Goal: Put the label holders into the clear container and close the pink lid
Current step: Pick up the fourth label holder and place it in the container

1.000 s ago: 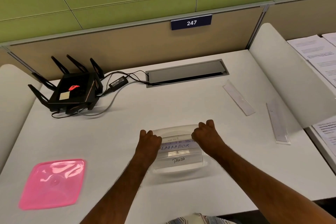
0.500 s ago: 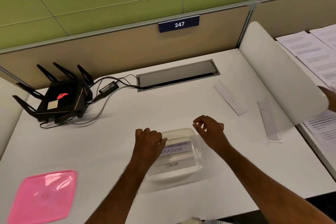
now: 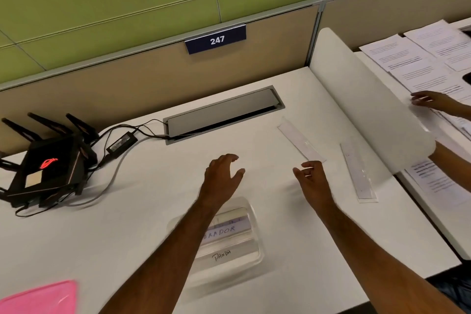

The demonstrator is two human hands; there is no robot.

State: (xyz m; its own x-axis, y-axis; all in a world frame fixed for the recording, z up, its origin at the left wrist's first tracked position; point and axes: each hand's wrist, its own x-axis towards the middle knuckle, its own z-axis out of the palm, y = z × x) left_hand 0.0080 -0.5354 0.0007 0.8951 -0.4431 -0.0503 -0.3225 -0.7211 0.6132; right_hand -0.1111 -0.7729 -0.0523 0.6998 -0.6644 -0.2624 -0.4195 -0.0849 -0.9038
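The clear container [image 3: 254,214] sits near the desk's front edge, with label holders [image 3: 229,245] lying inside it, two marked in handwriting. My left forearm crosses over its left side. My left hand [image 3: 221,177] hovers past the container's far rim, fingers spread, holding nothing. My right hand [image 3: 312,181] is out to the right, open and empty, just short of a loose label holder [image 3: 300,139]. A second loose label holder [image 3: 358,173] lies further right. The pink lid [image 3: 40,298] rests at the bottom left corner, partly cut off.
A black router [image 3: 48,168] with antennas and cables stands at the left. A grey cable hatch [image 3: 221,113] is set into the desk's back. A white divider [image 3: 369,104] bounds the right side; beyond it another person's hand [image 3: 430,100] rests on printed papers [image 3: 418,64].
Both my hands have left the container's rim and moved forward, fingers opening, the right one toward the loose label holders. The view has shifted right; another person's hand has come into view.
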